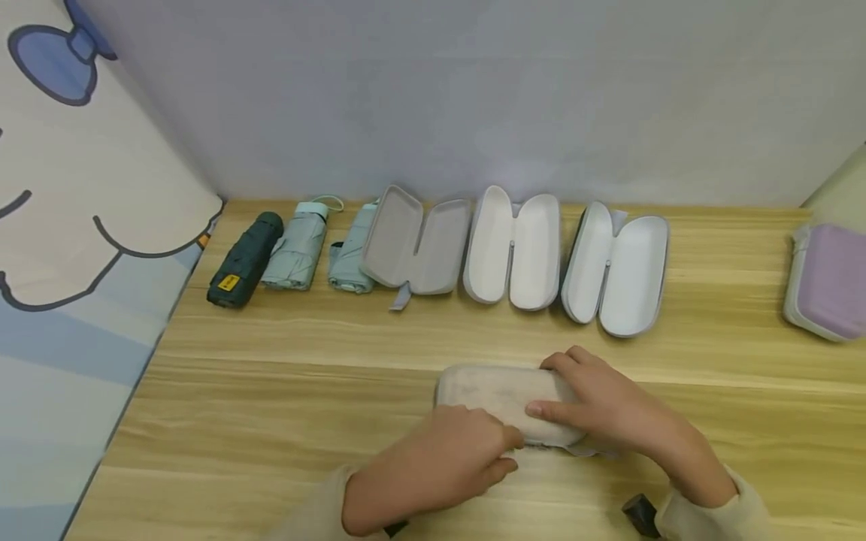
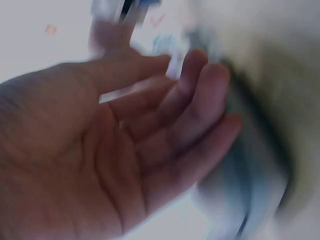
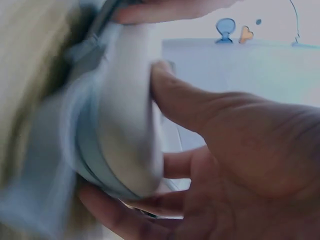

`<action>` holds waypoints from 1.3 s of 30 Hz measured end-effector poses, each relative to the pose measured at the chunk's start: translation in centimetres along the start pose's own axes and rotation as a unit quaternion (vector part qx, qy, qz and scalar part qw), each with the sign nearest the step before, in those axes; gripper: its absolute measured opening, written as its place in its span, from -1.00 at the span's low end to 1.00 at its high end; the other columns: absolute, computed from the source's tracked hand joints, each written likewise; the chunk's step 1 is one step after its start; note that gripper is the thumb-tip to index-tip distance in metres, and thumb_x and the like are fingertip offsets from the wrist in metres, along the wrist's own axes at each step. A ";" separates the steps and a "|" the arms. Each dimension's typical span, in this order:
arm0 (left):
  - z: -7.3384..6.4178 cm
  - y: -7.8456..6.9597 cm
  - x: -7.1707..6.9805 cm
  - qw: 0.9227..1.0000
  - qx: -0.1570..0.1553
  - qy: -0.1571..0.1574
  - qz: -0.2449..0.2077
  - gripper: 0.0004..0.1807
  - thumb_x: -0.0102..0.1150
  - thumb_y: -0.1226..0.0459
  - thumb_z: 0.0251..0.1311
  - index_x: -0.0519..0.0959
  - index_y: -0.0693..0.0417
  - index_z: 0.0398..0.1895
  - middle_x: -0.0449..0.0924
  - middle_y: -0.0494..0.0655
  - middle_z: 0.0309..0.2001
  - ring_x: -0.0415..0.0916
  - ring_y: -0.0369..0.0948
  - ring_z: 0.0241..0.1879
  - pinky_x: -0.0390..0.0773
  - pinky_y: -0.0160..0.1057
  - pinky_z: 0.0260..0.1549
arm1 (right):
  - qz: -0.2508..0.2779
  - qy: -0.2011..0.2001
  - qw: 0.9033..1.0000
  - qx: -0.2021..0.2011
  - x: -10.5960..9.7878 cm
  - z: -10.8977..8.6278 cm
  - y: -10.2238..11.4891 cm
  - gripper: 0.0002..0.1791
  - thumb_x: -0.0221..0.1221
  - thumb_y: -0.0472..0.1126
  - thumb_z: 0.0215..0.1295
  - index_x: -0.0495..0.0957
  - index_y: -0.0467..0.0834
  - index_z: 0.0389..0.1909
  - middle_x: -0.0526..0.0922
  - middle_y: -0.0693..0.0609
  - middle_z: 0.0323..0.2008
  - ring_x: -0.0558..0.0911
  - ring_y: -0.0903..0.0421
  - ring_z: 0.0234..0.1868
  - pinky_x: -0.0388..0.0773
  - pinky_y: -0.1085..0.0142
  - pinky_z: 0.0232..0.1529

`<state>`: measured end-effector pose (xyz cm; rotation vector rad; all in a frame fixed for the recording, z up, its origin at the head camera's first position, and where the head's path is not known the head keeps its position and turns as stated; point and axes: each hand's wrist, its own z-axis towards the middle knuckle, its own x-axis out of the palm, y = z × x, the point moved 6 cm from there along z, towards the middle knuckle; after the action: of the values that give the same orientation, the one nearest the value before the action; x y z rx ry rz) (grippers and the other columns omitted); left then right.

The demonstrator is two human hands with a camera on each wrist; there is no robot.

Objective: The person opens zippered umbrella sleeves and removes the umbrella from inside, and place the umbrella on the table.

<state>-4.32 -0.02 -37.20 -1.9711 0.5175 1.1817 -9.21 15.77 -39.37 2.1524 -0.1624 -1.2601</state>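
Observation:
A closed cream hard-shell zip case (image 1: 497, 383) lies on the wooden table in front of me. My right hand (image 1: 602, 406) holds its right end, thumb on top and fingers around the far side. In the right wrist view the case (image 3: 127, 115) sits between thumb and fingers, with a grey band along its seam. My left hand (image 1: 456, 458) is at the near edge of the case, thumb and forefinger tips close together by the seam. Blurred in the left wrist view, its fingers are partly bent; whether it pinches a zip pull cannot be made out.
Along the back stand a grey open case (image 1: 443, 255), two white-lined open cases (image 1: 534, 255) (image 1: 632, 278), a dark green folded umbrella (image 1: 246, 259) and two pale green folded umbrellas (image 1: 295, 252) (image 1: 353, 259). A purple-and-white case (image 1: 832, 282) sits far right. A wall (image 1: 473, 105) rises behind.

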 end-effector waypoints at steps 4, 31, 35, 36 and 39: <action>-1.2 1.7 -2.0 1.000 0.018 -0.013 0.002 -0.43 0.43 0.08 0.29 0.53 -0.16 0.35 0.62 -0.27 0.05 0.51 -0.34 0.02 0.54 -0.39 -0.02 | 0.025 0.043 0.999 -0.005 -0.2 -0.4 -0.6 -0.23 0.43 0.24 0.19 0.52 -0.17 0.25 0.57 -0.11 0.05 0.57 0.07 -0.04 0.54 0.13 -0.04; -2.0 9.5 -2.6 0.987 -0.053 -0.136 -0.062 -0.04 0.61 0.29 0.06 0.26 0.24 0.50 0.43 0.17 0.40 0.41 0.07 0.42 0.45 0.09 0.40 | -0.061 -0.115 0.991 -0.043 -1.9 -0.5 1.8 -0.22 0.60 0.05 0.01 0.52 -0.21 0.20 0.61 -0.14 0.09 0.57 -0.11 0.09 0.56 -0.06 0.09; -3.3 9.5 -1.9 0.987 -0.065 -0.128 -0.068 -0.02 0.60 0.20 0.09 0.24 0.20 0.52 0.45 0.15 0.41 0.44 0.05 0.40 0.51 0.11 0.32 | -0.102 -0.164 0.979 -0.061 -1.6 -1.7 2.8 -0.21 0.61 -0.06 0.02 0.48 -0.20 0.24 0.62 -0.11 0.06 0.58 -0.09 0.08 0.62 -0.03 0.06; -3.6 9.4 -1.8 0.988 -0.064 -0.126 -0.070 -0.04 0.59 0.20 0.11 0.25 0.19 0.52 0.45 0.14 0.41 0.45 0.04 0.41 0.52 0.11 0.31 | -0.112 -0.180 0.975 -0.068 -1.5 -2.1 3.0 -0.20 0.62 -0.09 0.00 0.48 -0.20 0.24 0.63 -0.10 0.04 0.59 -0.08 0.07 0.63 -0.01 0.04; -4.0 9.4 -1.5 0.988 -0.050 -0.129 -0.068 -0.12 0.52 0.24 0.19 0.27 0.16 0.52 0.46 0.10 0.42 0.45 0.01 0.41 0.53 0.08 0.32 | -0.130 -0.225 0.961 -0.094 -1.1 -3.3 3.5 -0.22 0.65 -0.20 -0.08 0.49 -0.20 0.18 0.65 -0.08 -0.02 0.62 -0.06 0.00 0.65 0.02 -0.03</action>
<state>-9.07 -9.07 -38.52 -1.8658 0.1906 1.3712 -6.39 14.95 -35.44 1.7385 0.0554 -1.8297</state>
